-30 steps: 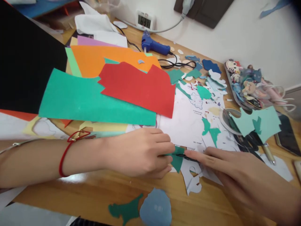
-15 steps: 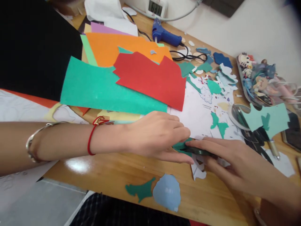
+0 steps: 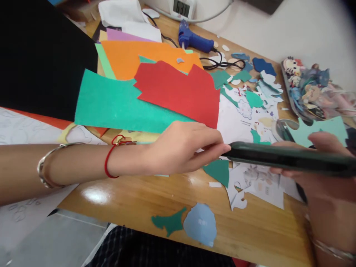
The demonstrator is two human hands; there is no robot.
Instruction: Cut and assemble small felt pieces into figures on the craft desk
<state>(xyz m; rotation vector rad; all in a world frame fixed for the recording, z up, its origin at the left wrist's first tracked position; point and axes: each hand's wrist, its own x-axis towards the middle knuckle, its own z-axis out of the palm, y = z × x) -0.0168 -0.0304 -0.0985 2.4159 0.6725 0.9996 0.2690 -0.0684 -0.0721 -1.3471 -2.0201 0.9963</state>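
A dark, flat phone (image 3: 280, 157) is seen edge-on above the table, lying level across the right side. My left hand (image 3: 186, 148) pinches its left end between thumb and fingers. Around its right part is my right hand (image 3: 319, 181), thumb above and fingers below. Under the left end lies a dark green felt piece (image 3: 218, 172) beside white paper cut-outs (image 3: 236, 191). Closer to the front edge, a light blue rounded piece (image 3: 199, 224) rests next to a jagged green scrap (image 3: 170, 222).
Red (image 3: 180, 91), green (image 3: 111, 104) and orange (image 3: 122, 59) felt sheets overlap at centre left, by a large black sheet (image 3: 41, 55). A blue glue gun (image 3: 197, 40) with a cord lies behind. At right stands a tray of small figures (image 3: 308, 89). Several scraps cover printed paper (image 3: 230, 115).
My right hand has lifted the phone up and to the right from the table's scraps. My left hand has moved slightly up and closed on its left end, uncovering the green piece.
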